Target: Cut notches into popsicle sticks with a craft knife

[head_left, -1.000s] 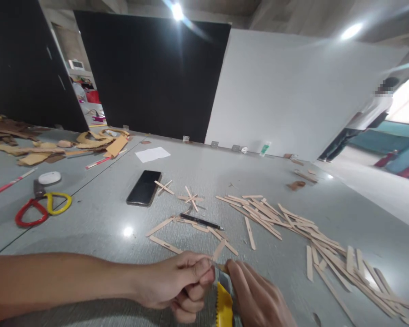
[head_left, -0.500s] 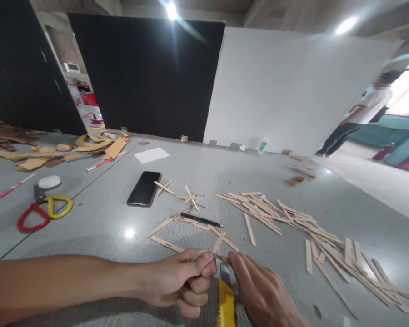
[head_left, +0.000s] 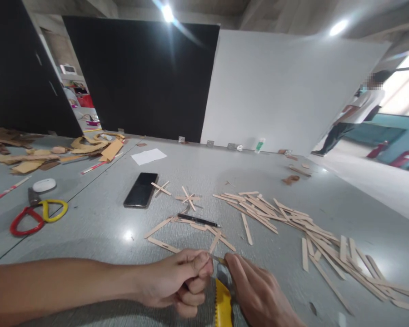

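My left hand (head_left: 187, 279) is closed in a pinch over the table. A flat wooden craft stick (head_left: 215, 241) rises from its thumb and fingertip, most of the grip being hidden. Close beside it, my right hand (head_left: 255, 286) is closed around a small craft knife (head_left: 221, 260), whose thin blade reaches the left fingertips. Below, between the hands, is a yellow tool with a serrated edge (head_left: 223, 304); its lower part leaves the frame. Beyond the hands, several craft sticks (head_left: 163, 245) and a black pen (head_left: 198, 220) lie on the table.
A long pile of craft sticks (head_left: 313, 227) spreads along the right. Two crossed-stick pieces lie beside a phone (head_left: 141, 190). Scissors (head_left: 37, 215), a white mouse-like object (head_left: 44, 185) and cardboard scraps (head_left: 30, 159) are at left. A person (head_left: 357, 109) stands beyond the table.
The whole view has shifted slightly, with most things now a little further left. The hands keep nearly the same pose, fingertips close together.
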The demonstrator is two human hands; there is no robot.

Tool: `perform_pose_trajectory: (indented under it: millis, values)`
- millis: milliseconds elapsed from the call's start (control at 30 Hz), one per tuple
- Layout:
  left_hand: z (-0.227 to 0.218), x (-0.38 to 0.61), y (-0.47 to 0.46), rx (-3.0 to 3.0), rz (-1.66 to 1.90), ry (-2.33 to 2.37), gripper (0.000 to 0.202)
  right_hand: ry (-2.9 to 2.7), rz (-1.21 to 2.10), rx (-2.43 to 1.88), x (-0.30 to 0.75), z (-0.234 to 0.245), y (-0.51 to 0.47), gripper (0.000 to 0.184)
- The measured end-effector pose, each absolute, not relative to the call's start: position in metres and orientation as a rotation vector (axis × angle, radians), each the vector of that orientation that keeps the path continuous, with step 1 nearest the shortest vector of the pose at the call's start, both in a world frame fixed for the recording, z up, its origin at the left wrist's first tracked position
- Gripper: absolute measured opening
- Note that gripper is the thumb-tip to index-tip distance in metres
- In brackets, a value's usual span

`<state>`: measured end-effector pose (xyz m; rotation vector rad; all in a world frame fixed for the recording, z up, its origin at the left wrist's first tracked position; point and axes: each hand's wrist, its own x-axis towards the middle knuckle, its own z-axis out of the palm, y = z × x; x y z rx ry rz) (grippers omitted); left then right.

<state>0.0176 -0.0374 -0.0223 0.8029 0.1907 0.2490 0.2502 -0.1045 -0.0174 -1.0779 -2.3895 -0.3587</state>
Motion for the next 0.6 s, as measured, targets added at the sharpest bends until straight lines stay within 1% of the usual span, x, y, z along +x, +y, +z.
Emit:
perform_pose_trajectory:
  millis: [100,233,433,600]
  values:
    - [-0.0230,0.0178,-0.0379,0.810,0.243,0.198,0.050,-2.392,-0.372,-1.087,0.2498,-0.0184,-0.1034,0.021]
    - [-0.0209,0.0168,-0.0380,0.813,0.267,0.220,0.050,-2.386,-0.398,-1.078,0.2534,-0.0164,-0.1032,0.026]
    - [-0.0190,0.0189,-0.0398,0.830,0.268,0.251,0.055,-2.388,-0.357,-1.085,0.2475,-0.0153,-0.1031,0.023]
    - [-0.0208,0.0176,-0.0388,0.843,0.272,0.254,0.054,-2.384,-0.371,-1.081,0.2495,-0.0127,-0.1016,0.023]
